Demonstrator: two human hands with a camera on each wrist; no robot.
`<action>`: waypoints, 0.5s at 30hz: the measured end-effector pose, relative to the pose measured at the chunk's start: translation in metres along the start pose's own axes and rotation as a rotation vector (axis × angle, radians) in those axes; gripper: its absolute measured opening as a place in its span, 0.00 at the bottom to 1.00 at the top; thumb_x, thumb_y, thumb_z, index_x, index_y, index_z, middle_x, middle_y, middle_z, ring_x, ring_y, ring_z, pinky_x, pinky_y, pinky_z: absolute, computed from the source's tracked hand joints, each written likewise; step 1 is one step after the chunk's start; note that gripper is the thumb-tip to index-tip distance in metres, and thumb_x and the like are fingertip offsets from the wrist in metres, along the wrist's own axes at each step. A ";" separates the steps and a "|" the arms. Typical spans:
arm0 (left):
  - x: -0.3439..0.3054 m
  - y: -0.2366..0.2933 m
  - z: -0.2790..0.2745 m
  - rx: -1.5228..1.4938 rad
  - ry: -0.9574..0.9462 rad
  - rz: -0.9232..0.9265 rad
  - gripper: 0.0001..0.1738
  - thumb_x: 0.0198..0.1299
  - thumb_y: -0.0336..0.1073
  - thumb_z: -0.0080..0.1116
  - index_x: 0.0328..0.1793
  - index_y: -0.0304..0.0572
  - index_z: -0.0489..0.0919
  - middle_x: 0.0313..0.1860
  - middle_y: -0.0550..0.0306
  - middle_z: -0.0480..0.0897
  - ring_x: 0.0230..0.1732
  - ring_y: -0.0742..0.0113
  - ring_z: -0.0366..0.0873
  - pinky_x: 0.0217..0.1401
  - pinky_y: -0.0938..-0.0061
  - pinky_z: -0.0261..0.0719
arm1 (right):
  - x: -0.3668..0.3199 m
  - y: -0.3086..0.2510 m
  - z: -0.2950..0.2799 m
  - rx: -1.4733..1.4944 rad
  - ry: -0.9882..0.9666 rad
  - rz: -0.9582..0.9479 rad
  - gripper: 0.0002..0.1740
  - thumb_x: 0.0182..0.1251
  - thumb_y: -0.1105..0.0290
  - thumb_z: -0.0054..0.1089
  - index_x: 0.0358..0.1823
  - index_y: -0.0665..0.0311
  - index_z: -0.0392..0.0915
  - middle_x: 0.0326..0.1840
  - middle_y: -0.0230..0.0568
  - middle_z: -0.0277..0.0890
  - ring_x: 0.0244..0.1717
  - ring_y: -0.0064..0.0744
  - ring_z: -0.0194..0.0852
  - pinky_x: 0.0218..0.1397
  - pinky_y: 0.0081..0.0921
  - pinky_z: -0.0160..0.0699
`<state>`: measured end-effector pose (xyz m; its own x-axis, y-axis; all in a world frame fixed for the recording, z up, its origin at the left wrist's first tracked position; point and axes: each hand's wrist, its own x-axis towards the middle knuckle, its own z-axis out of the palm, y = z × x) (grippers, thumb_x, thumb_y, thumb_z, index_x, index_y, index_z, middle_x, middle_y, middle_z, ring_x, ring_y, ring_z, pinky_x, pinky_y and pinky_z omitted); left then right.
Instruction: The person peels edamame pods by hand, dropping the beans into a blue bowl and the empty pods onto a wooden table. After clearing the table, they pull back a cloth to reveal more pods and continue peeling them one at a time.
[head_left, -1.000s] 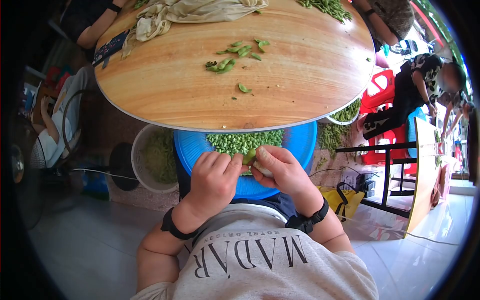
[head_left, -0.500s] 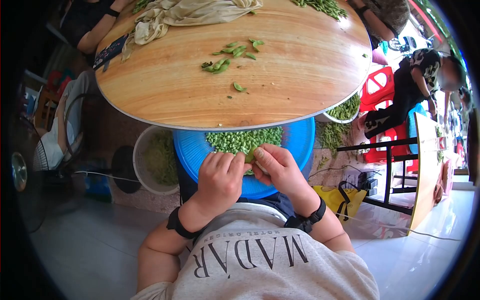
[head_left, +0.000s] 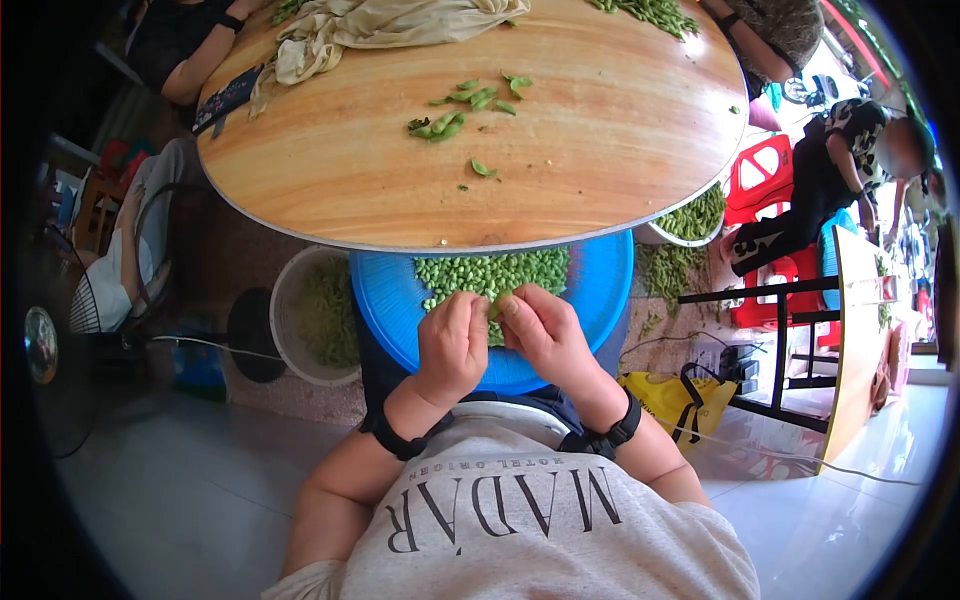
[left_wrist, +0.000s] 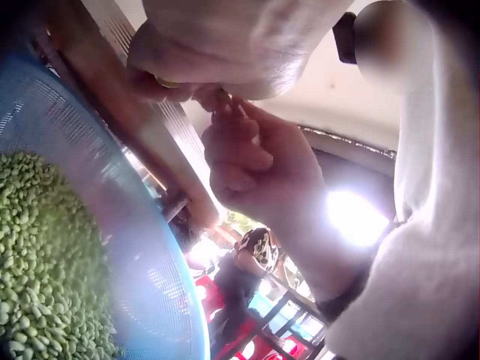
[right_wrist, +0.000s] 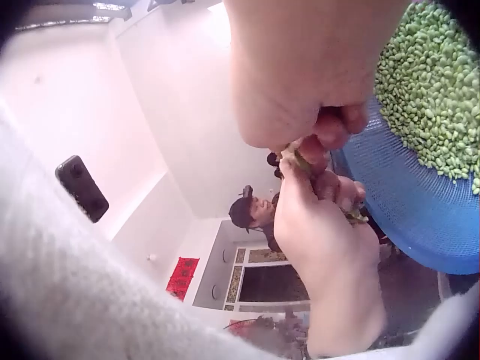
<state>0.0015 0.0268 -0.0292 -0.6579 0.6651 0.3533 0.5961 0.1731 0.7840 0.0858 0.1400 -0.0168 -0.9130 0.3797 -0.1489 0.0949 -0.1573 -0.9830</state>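
Between both hands, a green soybean pod is pinched at the fingertips, above a blue mesh basket. My left hand grips it from one side, fingers curled. From the other side my right hand pinches it between thumb and fingers. The pod shows as a small green strip in the right wrist view, mostly covered by the fingers. Another green piece pokes out of the left hand's curled fingers there. Shelled green beans lie heaped in the basket below the hands.
A round wooden table stands just ahead, bearing loose pods, a cloth and a pod pile. A pale bucket of green pods is at the left. A yellow bag lies right; other people are around the table.
The pod, plainly visible between the hands a second ago, is now mostly covered by fingertips. My left hand has turned more upright and shifted slightly right, and the hands are closer together.
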 end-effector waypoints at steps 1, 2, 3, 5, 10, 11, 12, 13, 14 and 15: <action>0.001 0.000 -0.003 -0.016 -0.022 0.005 0.04 0.57 0.30 0.52 0.33 0.37 0.72 0.23 0.49 0.74 0.24 0.50 0.73 0.25 0.63 0.69 | 0.000 -0.002 -0.001 0.012 -0.001 0.052 0.16 0.70 0.63 0.46 0.27 0.67 0.70 0.17 0.30 0.65 0.20 0.17 0.61 0.23 0.19 0.61; 0.003 0.001 -0.006 0.025 -0.064 0.050 0.05 0.57 0.30 0.53 0.33 0.37 0.72 0.23 0.49 0.74 0.24 0.50 0.74 0.25 0.63 0.69 | 0.001 -0.004 -0.003 0.021 -0.001 0.101 0.17 0.70 0.63 0.46 0.27 0.67 0.70 0.17 0.31 0.65 0.20 0.18 0.61 0.23 0.19 0.61; 0.005 0.004 -0.012 0.064 -0.108 0.095 0.06 0.57 0.31 0.54 0.33 0.37 0.71 0.23 0.49 0.74 0.25 0.50 0.74 0.25 0.64 0.70 | 0.002 -0.004 -0.006 0.016 -0.012 0.110 0.17 0.70 0.63 0.45 0.27 0.67 0.70 0.16 0.31 0.66 0.20 0.18 0.61 0.23 0.19 0.62; 0.008 0.007 -0.019 0.106 -0.163 0.152 0.07 0.57 0.33 0.56 0.33 0.36 0.72 0.23 0.49 0.75 0.25 0.50 0.75 0.24 0.64 0.70 | 0.003 -0.004 -0.008 0.009 -0.032 0.131 0.17 0.70 0.63 0.45 0.26 0.67 0.70 0.16 0.31 0.66 0.19 0.19 0.61 0.22 0.19 0.62; 0.006 0.015 -0.022 -0.248 -0.191 -0.168 0.09 0.58 0.35 0.57 0.33 0.35 0.75 0.22 0.48 0.76 0.21 0.58 0.73 0.23 0.70 0.68 | -0.002 -0.013 -0.005 -0.097 -0.068 -0.037 0.15 0.69 0.65 0.46 0.26 0.67 0.70 0.16 0.32 0.66 0.20 0.19 0.63 0.23 0.20 0.64; 0.004 0.016 -0.020 -0.269 -0.183 -0.223 0.10 0.59 0.35 0.56 0.33 0.35 0.76 0.21 0.50 0.75 0.20 0.62 0.72 0.23 0.72 0.67 | -0.002 -0.013 -0.006 -0.118 -0.070 -0.089 0.15 0.69 0.65 0.47 0.26 0.67 0.70 0.16 0.33 0.66 0.20 0.20 0.64 0.23 0.20 0.64; 0.001 0.016 -0.018 -0.292 -0.174 -0.282 0.10 0.60 0.36 0.55 0.32 0.35 0.76 0.20 0.52 0.75 0.19 0.66 0.71 0.23 0.74 0.66 | -0.002 -0.014 -0.006 -0.141 -0.075 -0.100 0.14 0.69 0.66 0.47 0.26 0.68 0.70 0.16 0.33 0.66 0.20 0.20 0.64 0.23 0.20 0.65; -0.002 0.016 -0.017 -0.313 -0.165 -0.343 0.11 0.61 0.36 0.54 0.32 0.35 0.77 0.18 0.54 0.74 0.19 0.69 0.69 0.22 0.76 0.65 | -0.002 -0.014 -0.007 -0.163 -0.081 -0.110 0.14 0.68 0.66 0.48 0.26 0.68 0.70 0.16 0.34 0.66 0.20 0.20 0.64 0.22 0.20 0.65; -0.002 0.018 -0.017 -0.366 -0.167 -0.386 0.12 0.62 0.37 0.53 0.31 0.35 0.77 0.18 0.56 0.73 0.19 0.72 0.68 0.22 0.77 0.64 | -0.002 -0.014 -0.007 -0.183 -0.085 -0.121 0.14 0.68 0.67 0.48 0.26 0.68 0.70 0.16 0.34 0.66 0.19 0.21 0.64 0.22 0.20 0.65; -0.001 0.020 -0.017 -0.420 -0.168 -0.428 0.13 0.63 0.38 0.51 0.31 0.35 0.76 0.17 0.59 0.72 0.19 0.75 0.66 0.21 0.78 0.63 | -0.002 -0.014 -0.008 -0.197 -0.089 -0.127 0.14 0.68 0.67 0.48 0.27 0.68 0.70 0.16 0.35 0.67 0.19 0.21 0.64 0.22 0.21 0.65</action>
<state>0.0059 0.0177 -0.0055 -0.6965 0.7113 -0.0950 0.0413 0.1719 0.9842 0.0894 0.1482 -0.0038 -0.9531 0.3020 -0.0209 0.0444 0.0710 -0.9965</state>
